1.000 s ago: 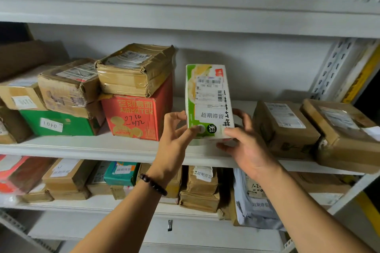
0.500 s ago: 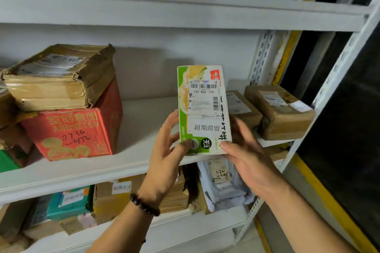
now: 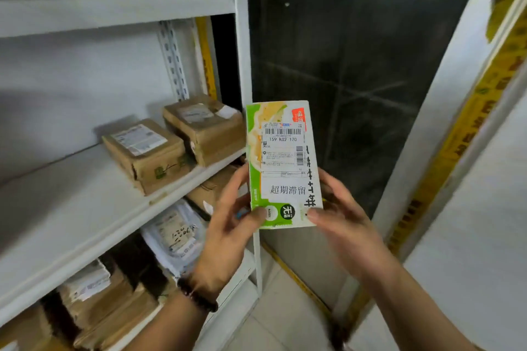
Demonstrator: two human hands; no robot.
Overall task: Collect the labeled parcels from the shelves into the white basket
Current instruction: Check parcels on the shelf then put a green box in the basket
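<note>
- Green-white box [image 3: 282,165] is pinched at its bottom end by both hands. L hand [image 3: 228,225] has its thumb on the front lower-left corner, R hand [image 3: 342,225] its thumb on the lower-right.
- Rest of the fingers [image 3: 238,185] curl up the sides and behind the box. Both sets are clamped on it, none spread.
- Box is upright, label facing cam: barcode, "159 K02 170", printed chars upside down.
- Box is off the shelf [image 3: 85,208], in mid-air in front of the rack's right post [image 3: 242,65] and a dark panel [image 3: 342,65].
- Black bead bracelet [image 3: 196,296] on L wrist.
- On that shelf, left of box: 2 brown parcels [image 3: 145,151] w/ white labels, side by side at the right end.
- Shelf below: grey poly bag [image 3: 174,234] w/ handwritten nos., more brown parcels beside it.
- Far right: white frame w/ yellow tape [image 3: 470,122] running up it.
- Pale floor [image 3: 279,316] below hands.
</note>
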